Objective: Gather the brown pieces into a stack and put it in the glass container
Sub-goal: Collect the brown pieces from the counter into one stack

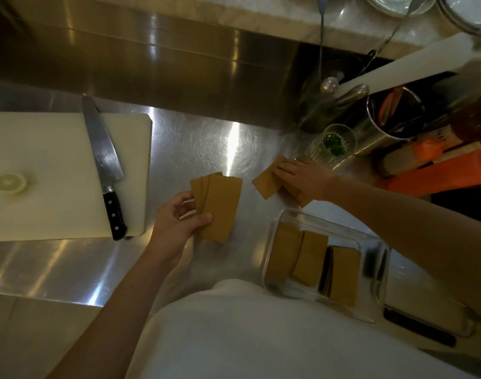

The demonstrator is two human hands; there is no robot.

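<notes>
A fanned stack of flat brown rectangular pieces (220, 203) is held in my left hand (179, 220), thumb on top, over the steel counter. To its right, more brown pieces (266, 181) lie on the counter, and my right hand (302, 179) presses flat on them with fingers spread. The glass container (370, 242) sits near my body at the lower right and holds several brown pieces (310, 258), some leaning against each other.
A white cutting board (56, 173) at the left carries a large knife (105, 165) and a lemon slice (11, 183). A drinking glass with green herbs (332, 143), a steel utensil canister (395, 119) and orange tools crowd the right. A sink lies behind.
</notes>
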